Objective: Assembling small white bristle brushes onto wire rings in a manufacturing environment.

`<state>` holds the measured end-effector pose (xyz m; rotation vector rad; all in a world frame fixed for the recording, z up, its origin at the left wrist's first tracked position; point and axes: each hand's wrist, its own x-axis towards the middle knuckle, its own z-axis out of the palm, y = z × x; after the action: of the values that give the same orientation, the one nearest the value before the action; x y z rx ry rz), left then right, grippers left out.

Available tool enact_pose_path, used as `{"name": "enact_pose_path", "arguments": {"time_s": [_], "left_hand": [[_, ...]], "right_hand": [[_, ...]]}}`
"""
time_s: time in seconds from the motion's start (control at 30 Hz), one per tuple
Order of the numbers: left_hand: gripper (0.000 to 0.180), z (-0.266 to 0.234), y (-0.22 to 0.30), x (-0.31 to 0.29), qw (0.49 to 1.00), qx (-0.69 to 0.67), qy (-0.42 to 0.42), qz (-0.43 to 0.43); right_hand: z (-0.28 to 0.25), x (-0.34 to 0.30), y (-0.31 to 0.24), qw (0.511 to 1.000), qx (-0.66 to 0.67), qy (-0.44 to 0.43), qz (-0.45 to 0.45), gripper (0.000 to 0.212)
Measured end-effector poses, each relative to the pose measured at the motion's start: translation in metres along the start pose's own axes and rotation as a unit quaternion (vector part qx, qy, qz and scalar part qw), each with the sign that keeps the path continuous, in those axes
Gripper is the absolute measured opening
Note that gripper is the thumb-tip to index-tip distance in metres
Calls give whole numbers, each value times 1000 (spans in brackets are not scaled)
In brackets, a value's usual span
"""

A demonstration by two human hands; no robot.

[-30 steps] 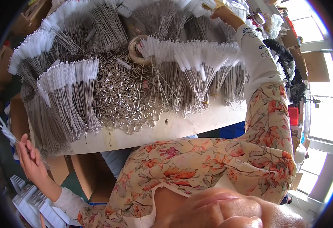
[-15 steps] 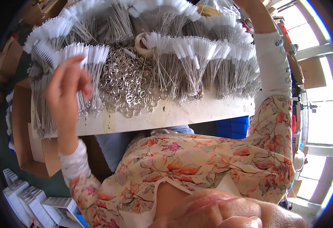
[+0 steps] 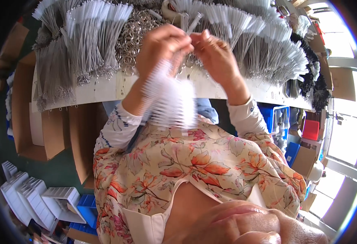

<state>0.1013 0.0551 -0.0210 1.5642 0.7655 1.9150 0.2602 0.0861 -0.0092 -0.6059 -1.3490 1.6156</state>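
White-bristled brushes (image 3: 174,102): held before the worktable (image 3: 113,86) by the left hand (image 3: 162,46), fingers curled together, heads hung low, apparently to leave the far ends free for the right hand (image 3: 218,55), whose fingertips were pinched; anything clamped there could not be told. Metal rings (image 3: 134,36): heaped on the worktable, presumably for easy reach. Blue bin (image 3: 268,116): below the worktable, right; pale contents unidentified. Cardboard box (image 3: 57,134): left of the worktable, open, pale panel inside.

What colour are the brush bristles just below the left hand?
White: the brush bristles, blurred, show in the head view.
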Motion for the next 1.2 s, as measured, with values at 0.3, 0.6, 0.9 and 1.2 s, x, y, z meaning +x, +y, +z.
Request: {"name": "enact_pose_path", "arguments": {"time_s": [0.3, 0.6, 0.9, 1.2], "left_hand": [[36, -8, -6, -98, 964, 225, -105, 95], [29, -27, -9, -141, 955, 143, -143, -215], [21, -43, 15, -108, 959, 171, -225, 25], [20, -93, -50, -34, 805, 502, -301, 98]], "right_hand": [[-20, -40, -42, 963, -204, -109, 134, 19], [-15, -72, 44, 551, -799, -239, -5, 9], [3, -62, 27, 863, -110, -219, 441, 12], [-12, -63, 35, 464, -853, -234, 37, 8]]}}
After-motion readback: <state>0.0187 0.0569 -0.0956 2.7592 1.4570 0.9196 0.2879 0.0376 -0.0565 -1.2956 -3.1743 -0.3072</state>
